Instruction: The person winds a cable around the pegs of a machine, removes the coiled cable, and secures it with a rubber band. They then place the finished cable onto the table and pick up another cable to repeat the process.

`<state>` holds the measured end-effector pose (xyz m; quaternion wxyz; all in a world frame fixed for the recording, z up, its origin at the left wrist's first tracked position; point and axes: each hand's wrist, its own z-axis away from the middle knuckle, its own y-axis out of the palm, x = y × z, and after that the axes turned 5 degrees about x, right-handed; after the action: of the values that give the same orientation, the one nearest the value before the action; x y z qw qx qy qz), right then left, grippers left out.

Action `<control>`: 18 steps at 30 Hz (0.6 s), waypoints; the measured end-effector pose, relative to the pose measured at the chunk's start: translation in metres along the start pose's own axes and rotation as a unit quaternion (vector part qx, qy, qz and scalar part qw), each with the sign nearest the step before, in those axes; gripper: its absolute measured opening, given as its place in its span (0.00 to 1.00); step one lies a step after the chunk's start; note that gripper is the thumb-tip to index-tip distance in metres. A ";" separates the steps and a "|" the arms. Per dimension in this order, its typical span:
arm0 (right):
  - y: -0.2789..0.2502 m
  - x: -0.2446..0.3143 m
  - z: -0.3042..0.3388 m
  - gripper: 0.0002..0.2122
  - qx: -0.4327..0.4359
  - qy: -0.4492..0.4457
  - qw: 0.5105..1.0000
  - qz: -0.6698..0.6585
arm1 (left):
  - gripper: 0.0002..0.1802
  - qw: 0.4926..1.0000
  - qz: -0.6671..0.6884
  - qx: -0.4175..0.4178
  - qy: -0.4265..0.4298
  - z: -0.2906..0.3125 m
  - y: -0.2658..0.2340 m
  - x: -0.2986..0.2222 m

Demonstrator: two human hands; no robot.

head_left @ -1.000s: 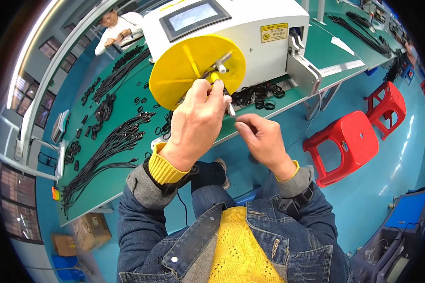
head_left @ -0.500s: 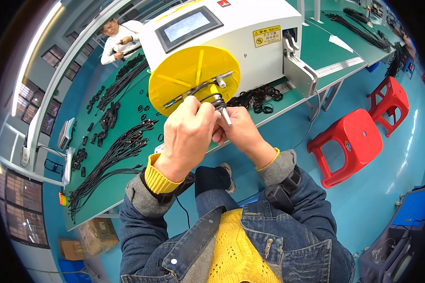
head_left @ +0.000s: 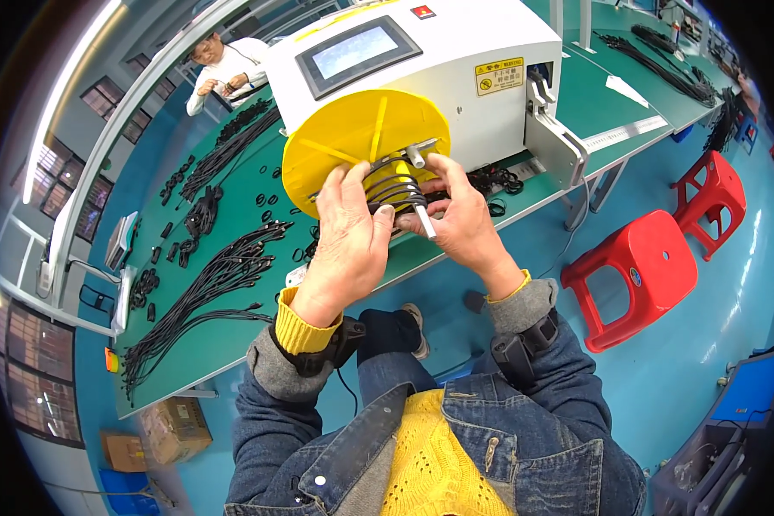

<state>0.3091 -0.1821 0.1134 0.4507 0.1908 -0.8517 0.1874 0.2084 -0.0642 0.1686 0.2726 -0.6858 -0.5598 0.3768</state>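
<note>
A yellow disc (head_left: 322,142) fronts the white machine (head_left: 456,103), with pale posts sticking out of it. Wound around the posts is a coil of black cable (head_left: 395,191). My left hand (head_left: 351,245) grips the coil's left side, fingers curved over it and thumb against its lower edge. On the other side my right hand (head_left: 466,225) holds the coil, its fingers bent around the cable next to the white post (head_left: 425,222). Parts of the fingertips are hidden behind the cable.
Bundles of black cables (head_left: 206,279) and small coils lie on the green table (head_left: 168,370) at left. More coils (head_left: 494,179) sit beneath the machine. Red stools (head_left: 636,275) stand at right, cartons (head_left: 176,430) at lower left. Across the table is a person in white (head_left: 232,69).
My hands were bunched together at the post's end. They have moved apart, fingers opening out to either side of the coil, which now shows more fully. The view has shifted slightly.
</note>
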 end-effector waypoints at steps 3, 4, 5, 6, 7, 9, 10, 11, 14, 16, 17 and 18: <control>-0.001 -0.002 -0.004 0.38 0.031 -0.004 0.999 -0.039 | 0.25 0.999 0.026 0.019 -0.009 0.002 0.001 0.001; -0.002 -0.002 -0.005 0.40 0.045 -0.004 0.999 -0.031 | 0.26 0.999 0.006 0.045 -0.005 0.003 -0.001 0.002; -0.001 -0.002 -0.006 0.42 0.058 -0.004 0.998 -0.023 | 0.27 0.997 -0.015 0.071 -0.002 0.003 -0.004 0.003; -0.001 -0.003 -0.005 0.42 0.060 -0.005 0.998 -0.024 | 0.28 0.995 -0.036 0.097 0.002 0.004 -0.007 0.003; -0.001 -0.004 -0.005 0.41 0.059 -0.017 0.998 -0.010 | 0.28 0.995 -0.036 0.095 0.000 0.003 -0.009 -0.001; -0.001 -0.006 -0.005 0.41 0.058 -0.041 0.997 0.016 | 0.26 0.990 -0.015 0.119 -0.068 0.000 -0.014 -0.012; 0.000 -0.006 -0.005 0.41 0.060 -0.041 0.997 0.017 | 0.25 0.986 -0.003 0.131 -0.102 0.000 -0.014 -0.015; 0.000 -0.007 -0.004 0.40 0.057 -0.043 0.997 0.015 | 0.25 0.986 -0.003 0.130 -0.104 -0.001 -0.013 -0.015; 0.001 -0.005 -0.002 0.39 0.054 -0.047 0.997 0.011 | 0.26 0.992 0.007 0.103 -0.075 -0.001 -0.011 -0.015; 0.000 -0.003 0.001 0.37 0.049 -0.022 0.998 0.014 | 0.25 0.995 0.011 0.075 -0.061 -0.001 -0.005 -0.013; 0.002 -0.003 0.003 0.37 0.049 -0.009 0.999 0.014 | 0.24 0.998 0.012 0.049 -0.049 0.002 -0.003 -0.010; 0.005 -0.002 0.004 0.37 0.053 -0.010 0.998 0.012 | 0.24 0.999 0.013 0.023 -0.036 0.004 -0.001 -0.007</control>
<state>0.3053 -0.1793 0.1090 0.4289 0.2061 -0.8473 0.2360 0.2042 -0.0712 0.1685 0.2629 -0.6724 -0.5515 0.4178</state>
